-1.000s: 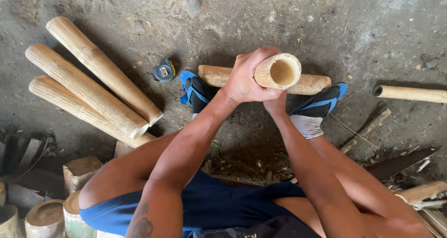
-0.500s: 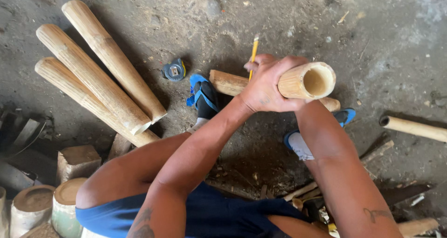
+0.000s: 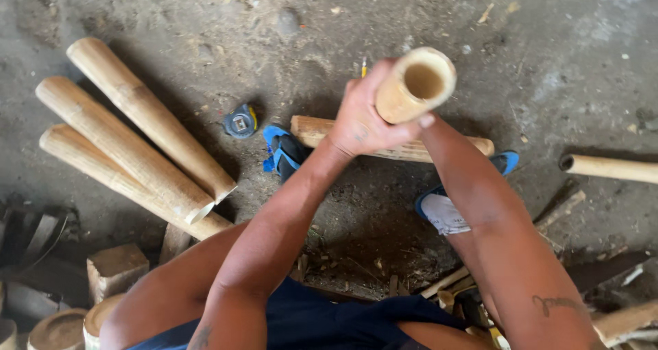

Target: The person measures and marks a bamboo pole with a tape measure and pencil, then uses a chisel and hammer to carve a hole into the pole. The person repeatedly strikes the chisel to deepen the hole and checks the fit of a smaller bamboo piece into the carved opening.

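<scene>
My left hand (image 3: 363, 120) wraps tight around a hollow bamboo tube (image 3: 415, 84), held up with its open end facing me. My right hand is hidden behind the tube, so I cannot tell its grip. Below lies a bamboo length (image 3: 391, 141) across the dirt floor (image 3: 205, 21), a tape measure (image 3: 240, 121) just left, three bamboo poles (image 3: 130, 151) farther left

Pale tan bamboo tube (image 3: 411, 86) with darker hollow mouth in the left hand (image 3: 367, 120), yellow pencil tip (image 3: 364, 67) above it, blue sandal (image 3: 281, 153) left of it, yellow-and-grey tape measure (image 3: 240, 121) farther left, grey floor (image 3: 205, 21).
</scene>
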